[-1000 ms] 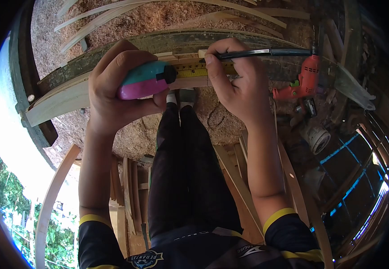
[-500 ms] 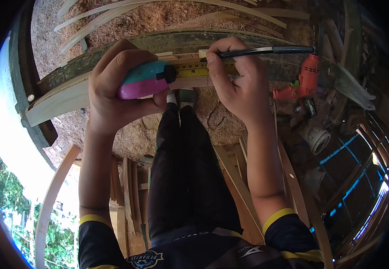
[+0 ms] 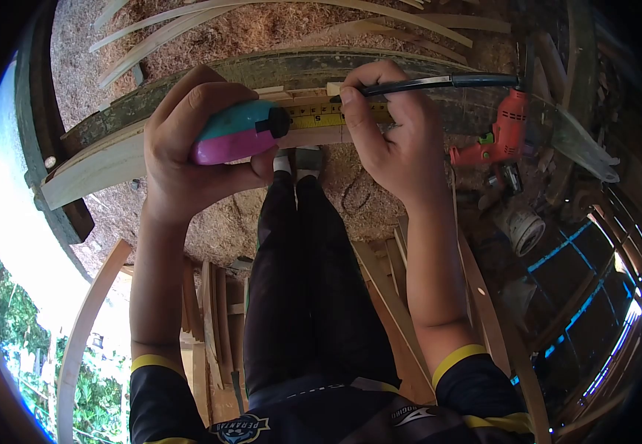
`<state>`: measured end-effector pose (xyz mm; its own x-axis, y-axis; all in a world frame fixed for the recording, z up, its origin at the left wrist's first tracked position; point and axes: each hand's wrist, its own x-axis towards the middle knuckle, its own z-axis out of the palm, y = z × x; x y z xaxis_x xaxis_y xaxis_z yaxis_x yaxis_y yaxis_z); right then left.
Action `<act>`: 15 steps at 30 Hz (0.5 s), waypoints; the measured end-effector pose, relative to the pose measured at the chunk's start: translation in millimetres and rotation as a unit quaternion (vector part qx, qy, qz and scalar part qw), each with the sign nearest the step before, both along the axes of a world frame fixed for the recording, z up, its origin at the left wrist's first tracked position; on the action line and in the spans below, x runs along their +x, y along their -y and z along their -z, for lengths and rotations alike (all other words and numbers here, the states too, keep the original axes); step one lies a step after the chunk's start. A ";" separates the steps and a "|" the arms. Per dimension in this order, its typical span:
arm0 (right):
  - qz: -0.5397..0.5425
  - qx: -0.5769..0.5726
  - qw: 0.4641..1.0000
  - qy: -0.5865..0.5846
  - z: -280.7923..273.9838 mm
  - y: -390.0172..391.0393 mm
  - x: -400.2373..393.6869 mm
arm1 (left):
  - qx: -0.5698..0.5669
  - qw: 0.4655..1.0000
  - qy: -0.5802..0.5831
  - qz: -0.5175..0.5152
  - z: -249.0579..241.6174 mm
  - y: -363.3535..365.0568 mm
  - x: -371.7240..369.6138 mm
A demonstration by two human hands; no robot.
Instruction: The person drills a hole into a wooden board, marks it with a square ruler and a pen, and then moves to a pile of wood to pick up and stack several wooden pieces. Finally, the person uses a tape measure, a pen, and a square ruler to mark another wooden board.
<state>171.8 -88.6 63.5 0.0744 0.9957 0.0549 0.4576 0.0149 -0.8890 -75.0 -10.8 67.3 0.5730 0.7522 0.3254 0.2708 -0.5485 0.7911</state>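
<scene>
My left hand [image 3: 188, 140] is closed around a teal and pink tape measure [image 3: 232, 137] with a black end. From it a short length of yellow blade [image 3: 317, 118] runs right along a pale wooden strip [image 3: 321, 136] on the dark plank. My right hand [image 3: 395, 133] pinches a slim black pen [image 3: 410, 86], held nearly level. Its tip is close over the wood beside the blade, and my right fingers cover part of the blade.
A red power drill [image 3: 509, 129] lies at the right, above a white bucket [image 3: 526, 231]. Long curved wooden strips [image 3: 188, 22] lie on the shavings behind the dark plank [image 3: 262, 72]. More boards [image 3: 214, 318] lie around my legs. A curved strip [image 3: 88, 333] rises at the left.
The tape measure has tilted and shifted very slightly in my left hand. My right hand and the pen have hardly moved.
</scene>
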 end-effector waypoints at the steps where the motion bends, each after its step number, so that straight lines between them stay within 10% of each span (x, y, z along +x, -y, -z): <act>1: 0.000 0.003 1.000 -0.005 0.5 -0.1 0.3 | -0.001 1.000 0.003 0.001 0.3 -0.1 0.0; 15: 0.003 0.001 1.000 -0.005 -1.1 -0.7 3.8 | -0.006 1.000 0.008 0.003 0.9 -0.7 -0.7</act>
<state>175.5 -88.0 64.5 0.0803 0.9952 0.0553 0.4495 0.0134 -0.8932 -75.7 -10.1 66.4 0.5729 0.7526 0.3247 0.2546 -0.5399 0.8023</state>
